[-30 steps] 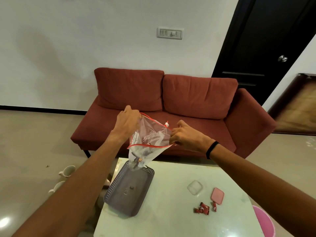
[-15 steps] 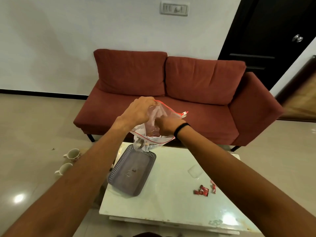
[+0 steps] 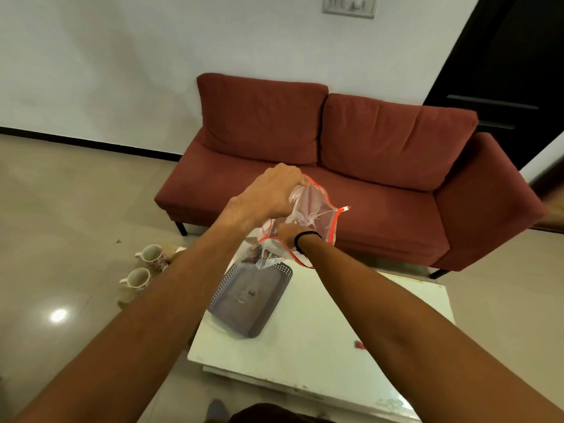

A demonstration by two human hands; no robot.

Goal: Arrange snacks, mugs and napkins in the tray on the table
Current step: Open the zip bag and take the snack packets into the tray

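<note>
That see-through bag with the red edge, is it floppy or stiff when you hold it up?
Probably floppy: the plastic bag crumples and folds where the left hand pinches its rim. Likely light too, since a pinch seems to carry it. Its bottom sags over the tray, so whatever is inside may pull it down while the right hand reaches in.

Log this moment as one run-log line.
left hand: grips zip bag rim | right hand: inside bag | tray: on table, nearly empty | mugs: on floor
</note>
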